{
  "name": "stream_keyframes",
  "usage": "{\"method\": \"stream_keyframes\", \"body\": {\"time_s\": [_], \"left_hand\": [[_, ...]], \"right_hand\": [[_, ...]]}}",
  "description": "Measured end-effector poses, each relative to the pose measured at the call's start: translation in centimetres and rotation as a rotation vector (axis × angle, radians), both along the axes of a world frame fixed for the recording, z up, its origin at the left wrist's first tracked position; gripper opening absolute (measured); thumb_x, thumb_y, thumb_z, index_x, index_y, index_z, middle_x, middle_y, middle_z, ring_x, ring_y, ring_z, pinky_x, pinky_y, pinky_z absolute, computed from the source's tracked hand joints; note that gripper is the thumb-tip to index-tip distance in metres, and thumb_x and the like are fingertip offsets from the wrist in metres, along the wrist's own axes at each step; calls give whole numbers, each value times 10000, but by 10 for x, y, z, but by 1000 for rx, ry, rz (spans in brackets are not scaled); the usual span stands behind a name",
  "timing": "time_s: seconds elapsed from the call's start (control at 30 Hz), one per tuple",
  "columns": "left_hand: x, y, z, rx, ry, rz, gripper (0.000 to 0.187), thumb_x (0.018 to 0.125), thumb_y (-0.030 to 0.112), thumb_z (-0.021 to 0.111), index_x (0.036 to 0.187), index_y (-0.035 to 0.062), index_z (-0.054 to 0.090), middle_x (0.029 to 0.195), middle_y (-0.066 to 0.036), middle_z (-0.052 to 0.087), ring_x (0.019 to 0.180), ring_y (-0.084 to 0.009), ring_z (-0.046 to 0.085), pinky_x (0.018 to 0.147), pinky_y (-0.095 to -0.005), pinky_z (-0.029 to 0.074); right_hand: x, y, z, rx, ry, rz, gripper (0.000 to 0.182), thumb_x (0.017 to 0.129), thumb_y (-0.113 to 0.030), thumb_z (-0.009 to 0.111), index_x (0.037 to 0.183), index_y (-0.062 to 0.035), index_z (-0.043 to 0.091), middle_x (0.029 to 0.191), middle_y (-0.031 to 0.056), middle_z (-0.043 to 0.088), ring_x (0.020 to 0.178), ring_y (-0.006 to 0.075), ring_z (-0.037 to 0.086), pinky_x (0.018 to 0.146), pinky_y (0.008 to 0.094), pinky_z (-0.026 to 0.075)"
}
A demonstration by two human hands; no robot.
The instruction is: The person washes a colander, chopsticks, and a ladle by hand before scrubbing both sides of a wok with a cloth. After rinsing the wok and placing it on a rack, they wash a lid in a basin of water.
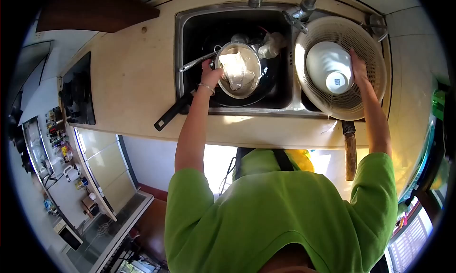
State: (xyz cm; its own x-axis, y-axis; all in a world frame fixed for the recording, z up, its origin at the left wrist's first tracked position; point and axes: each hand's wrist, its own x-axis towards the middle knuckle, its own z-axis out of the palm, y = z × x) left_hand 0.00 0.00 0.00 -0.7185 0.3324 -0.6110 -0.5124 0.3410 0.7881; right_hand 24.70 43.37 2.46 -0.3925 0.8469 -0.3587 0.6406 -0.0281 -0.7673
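Note:
My left hand [210, 77] is at the left rim of a small round metal pot [255, 85] in the sink, its fingers closed on the edge. A crumpled pale piece [235, 69] lies inside the pot, brightly lit; I cannot make out what it is. Beneath the pot is a dark frying pan [270, 85] with a black handle [172, 114] over the counter edge. On the right, my right hand [358, 69] grips the side of a white bowl [324, 64], turned upside down in a large cream colander [373, 90].
A metal handle [197, 61] leans across the sink's [290, 90] left side. A crumpled clear plastic piece [272, 45] lies right of the pot. Faucets [304, 9] rise behind the basins. A brown handle [350, 152] juts out below the colander. A black stove [78, 90] stands left.

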Motion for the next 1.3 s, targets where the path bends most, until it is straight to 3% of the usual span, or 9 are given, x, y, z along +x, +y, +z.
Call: {"method": "stream_keyframes", "body": {"time_s": [0.17,0.37,0.5,0.6,0.7,0.8,1.03,1.07,1.3], "left_hand": [[15,13,34,-415,551,-236,716,633,16,517,1276,37,202,1166,-232,415,1048,-328,442,891,-330,349],[5,5,6,-113,556,-190,667,652,-64,453,1273,77,253,1150,-224,413,1064,-337,419,913,-336,328],[6,4,-3,-41,511,-198,649,643,-89,454,1255,61,297,1136,-196,409,1063,-320,415,917,-325,325],[10,3,-3,49,544,-160,688,608,-120,452,1253,80,322,1122,-153,410,1064,-272,410,928,-293,307],[13,2,-9,167,299,-102,680,603,-111,435,1249,72,331,1134,-109,420,1043,-217,422,916,-269,307],[18,2,-2,105,140,3,653,575,-78,426,1211,55,366,1028,-101,511,903,-200,502,778,-247,395],[20,-2,-10,105,-191,49,590,526,0,455,1113,51,425,845,-81,524,666,-178,519,489,-273,426],[17,-1,-6,27,-185,-33,496,644,60,490,1135,70,418,884,-93,534,706,-185,535,504,-287,445],[9,-2,-25,45,-161,-64,372,840,265,446,1167,101,380,990,-96,519,824,-197,551,585,-324,505]], "right_hand": [[-12,-26,31,279,-583,128,569,779,-531,335,1032,-81,575,1044,203,536,1002,325,502,877,374,360],[-22,-23,39,330,-718,208,483,783,-481,367,1026,-120,577,1017,181,551,992,331,503,849,399,384],[-36,-68,71,926,-330,68,255,760,-279,503,889,-64,551,894,149,563,837,311,553,712,392,451],[-74,-170,84,789,192,534,170,673,-109,555,829,-57,516,817,133,535,755,289,555,618,366,462],[-125,-278,0,321,21,1129,351,719,-125,549,1051,-105,440,1055,145,464,856,282,545,716,364,458],[-141,-301,-44,558,-51,1375,322,748,-196,514,1044,-93,442,1047,131,474,819,296,559,685,362,473],[-171,-306,-74,338,-437,755,372,707,-194,550,983,-10,384,898,231,503,749,340,570,609,391,477],[-179,-313,-84,280,-454,650,404,704,-191,560,1011,-12,368,920,233,498,770,368,561,658,421,465],[-188,-348,-75,-261,71,309,267,715,-116,579,949,-48,471,807,95,579,732,192,555,666,305,439]]}}
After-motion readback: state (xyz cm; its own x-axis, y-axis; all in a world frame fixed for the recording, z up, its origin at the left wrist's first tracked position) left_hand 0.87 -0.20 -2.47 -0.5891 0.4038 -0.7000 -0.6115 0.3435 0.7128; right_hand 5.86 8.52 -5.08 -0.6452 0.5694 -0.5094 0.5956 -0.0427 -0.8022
